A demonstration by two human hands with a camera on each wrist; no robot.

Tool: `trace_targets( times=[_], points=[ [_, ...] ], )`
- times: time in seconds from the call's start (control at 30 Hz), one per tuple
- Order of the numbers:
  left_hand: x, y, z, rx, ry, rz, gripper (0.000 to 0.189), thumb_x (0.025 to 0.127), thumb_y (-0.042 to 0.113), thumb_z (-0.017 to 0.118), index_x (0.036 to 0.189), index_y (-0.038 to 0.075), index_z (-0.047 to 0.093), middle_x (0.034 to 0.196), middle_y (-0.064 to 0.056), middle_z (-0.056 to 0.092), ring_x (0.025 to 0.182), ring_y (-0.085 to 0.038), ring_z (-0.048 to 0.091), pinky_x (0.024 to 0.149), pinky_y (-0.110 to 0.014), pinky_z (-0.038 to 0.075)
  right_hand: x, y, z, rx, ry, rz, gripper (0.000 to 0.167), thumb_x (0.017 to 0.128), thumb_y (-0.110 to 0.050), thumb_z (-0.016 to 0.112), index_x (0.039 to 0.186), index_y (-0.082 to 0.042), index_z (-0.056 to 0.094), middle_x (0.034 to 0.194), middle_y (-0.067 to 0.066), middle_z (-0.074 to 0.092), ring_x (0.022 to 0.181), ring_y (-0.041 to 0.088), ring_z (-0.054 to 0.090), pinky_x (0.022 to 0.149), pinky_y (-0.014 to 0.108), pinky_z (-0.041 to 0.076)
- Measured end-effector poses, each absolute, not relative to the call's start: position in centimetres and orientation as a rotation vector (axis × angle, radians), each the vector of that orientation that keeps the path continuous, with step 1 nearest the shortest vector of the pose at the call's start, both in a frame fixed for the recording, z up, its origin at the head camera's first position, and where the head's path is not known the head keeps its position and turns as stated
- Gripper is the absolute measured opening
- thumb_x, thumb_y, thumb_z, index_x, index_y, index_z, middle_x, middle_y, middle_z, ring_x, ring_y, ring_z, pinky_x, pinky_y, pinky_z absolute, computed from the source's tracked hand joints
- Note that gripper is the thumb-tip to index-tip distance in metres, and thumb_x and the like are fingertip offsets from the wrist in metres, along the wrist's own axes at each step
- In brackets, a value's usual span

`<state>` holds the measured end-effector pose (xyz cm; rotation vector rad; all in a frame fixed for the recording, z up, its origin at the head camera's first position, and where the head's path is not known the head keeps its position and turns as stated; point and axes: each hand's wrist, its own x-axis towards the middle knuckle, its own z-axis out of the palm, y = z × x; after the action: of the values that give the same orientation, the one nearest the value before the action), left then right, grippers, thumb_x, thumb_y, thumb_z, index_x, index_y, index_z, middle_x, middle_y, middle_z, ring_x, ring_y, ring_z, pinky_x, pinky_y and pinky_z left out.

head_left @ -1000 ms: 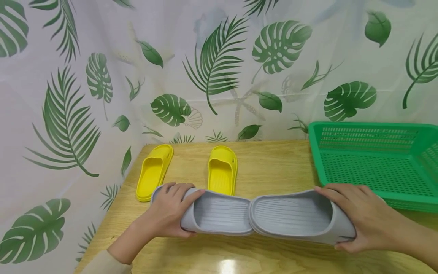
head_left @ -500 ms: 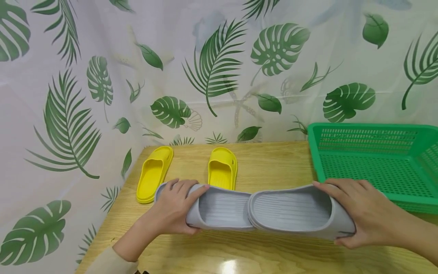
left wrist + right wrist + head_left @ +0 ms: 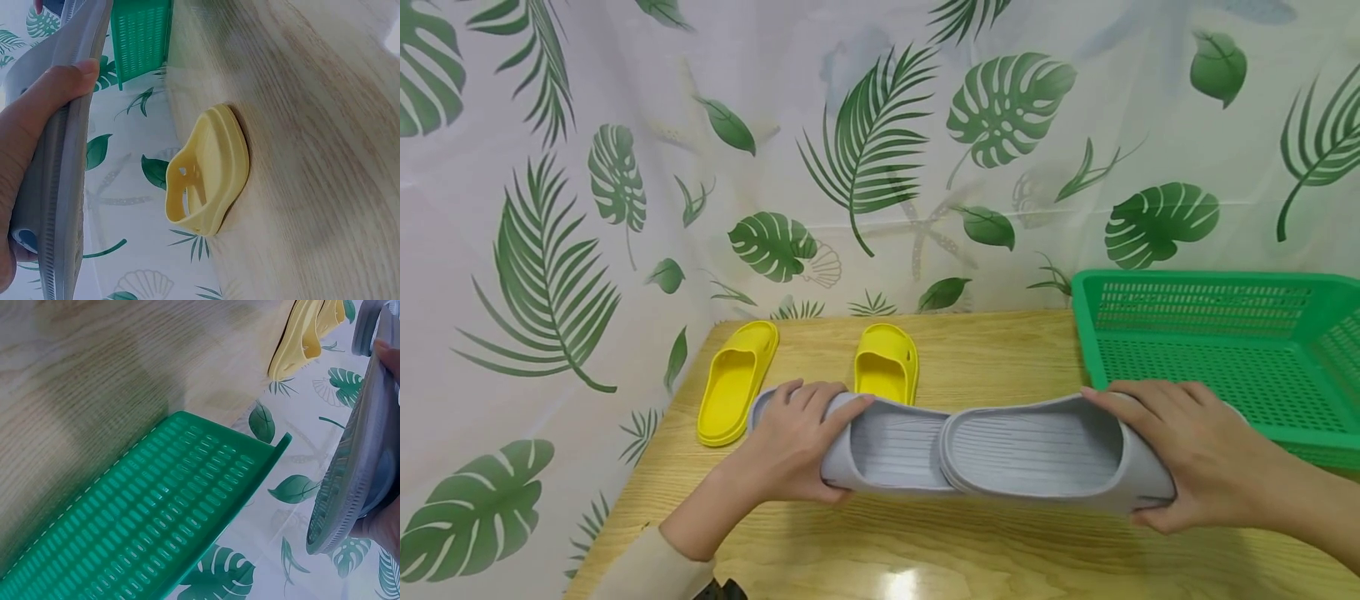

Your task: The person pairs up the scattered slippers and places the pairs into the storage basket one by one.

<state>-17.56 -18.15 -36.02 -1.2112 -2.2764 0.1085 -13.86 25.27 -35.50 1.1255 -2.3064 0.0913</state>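
Two grey slippers are held up over the wooden table, heel ends toward each other. My left hand (image 3: 793, 442) grips the left grey slipper (image 3: 898, 450) across its strap, fingers on top and thumb beneath. The right grey slipper (image 3: 1030, 450) is gripped the same way by my right hand (image 3: 1195, 454). Its heel end overlaps the other's in front. In the left wrist view the thumb presses on the edge of the left slipper's sole (image 3: 65, 187). The right wrist view shows the ridged underside of the right slipper (image 3: 350, 456), raised off the table.
Behind the grey pair, a yellow slipper (image 3: 730, 387) and another yellow slipper (image 3: 883, 375) lie apart on the table (image 3: 1000, 350). A green plastic basket (image 3: 1086, 333) stands at the right. A leaf-patterned cloth (image 3: 880, 283) hangs along the back and left.
Both hands have lifted the grey slippers slightly. The left hand has moved a little to the right, so the two heel ends overlap more. The yellow slippers and basket have stayed put.
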Motion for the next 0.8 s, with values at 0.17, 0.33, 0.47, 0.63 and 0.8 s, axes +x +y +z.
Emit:
trace_targets(
  times=[0.17, 0.33, 0.47, 0.63, 0.8],
  points=[
    [-17.7, -17.4, -35.7, -1.220, -2.309, 0.103, 0.106, 0.049, 0.069, 0.075, 0.135, 0.018, 0.041, 0.118, -0.015, 0.055, 0.102, -0.030, 0.058, 0.083, -0.053, 0.048, -14.0, 25.3, -35.2, 1.118, -2.313, 0.082, 0.108, 0.056, -0.075, 0.066, 0.137, -0.008, 0.043, 0.117, 0.008, 0.054, 0.098, 0.022, 0.055, 0.068, 0.041, 0.044],
    [-17.8, -16.8, -35.5, -1.224, -2.330, 0.107, 0.105, 0.050, 0.069, 0.076, 0.135, 0.019, 0.040, 0.118, -0.015, 0.055, 0.103, -0.030, 0.057, 0.084, -0.054, 0.047, -14.3, 25.1, -34.8, 1.134, -2.294, 0.071, 0.099, 0.067, -0.078, 0.051, 0.137, -0.008, 0.042, 0.117, 0.008, 0.054, 0.098, 0.022, 0.054, 0.069, 0.042, 0.044],
    [-17.9, -16.5, -35.5, -1.232, -2.326, 0.102, 0.105, 0.050, 0.069, 0.076, 0.135, 0.018, 0.041, 0.117, -0.015, 0.056, 0.102, -0.030, 0.058, 0.083, -0.054, 0.047, -14.4, 24.9, -34.4, 1.136, -2.297, 0.066, 0.097, 0.072, -0.080, 0.042, 0.137, -0.009, 0.042, 0.117, 0.009, 0.054, 0.099, 0.023, 0.054, 0.071, 0.043, 0.043],
    [-17.8, -16.3, -35.4, -1.241, -2.322, 0.111, 0.105, 0.051, 0.070, 0.075, 0.135, 0.017, 0.041, 0.115, -0.015, 0.056, 0.101, -0.030, 0.058, 0.082, -0.053, 0.048, -14.5, 24.5, -34.2, 1.145, -2.316, 0.056, 0.102, 0.063, -0.077, 0.060, 0.138, -0.010, 0.042, 0.119, 0.010, 0.054, 0.101, 0.025, 0.054, 0.075, 0.043, 0.041],
    [-17.8, -15.8, -35.2, -1.251, -2.332, 0.110, 0.105, 0.051, 0.071, 0.074, 0.135, 0.018, 0.040, 0.116, -0.014, 0.056, 0.102, -0.029, 0.058, 0.083, -0.053, 0.047, -14.7, 24.4, -34.2, 1.157, -2.286, 0.051, 0.101, 0.061, -0.075, 0.062, 0.136, -0.009, 0.043, 0.118, 0.010, 0.054, 0.100, 0.025, 0.054, 0.073, 0.043, 0.042]
  ],
)
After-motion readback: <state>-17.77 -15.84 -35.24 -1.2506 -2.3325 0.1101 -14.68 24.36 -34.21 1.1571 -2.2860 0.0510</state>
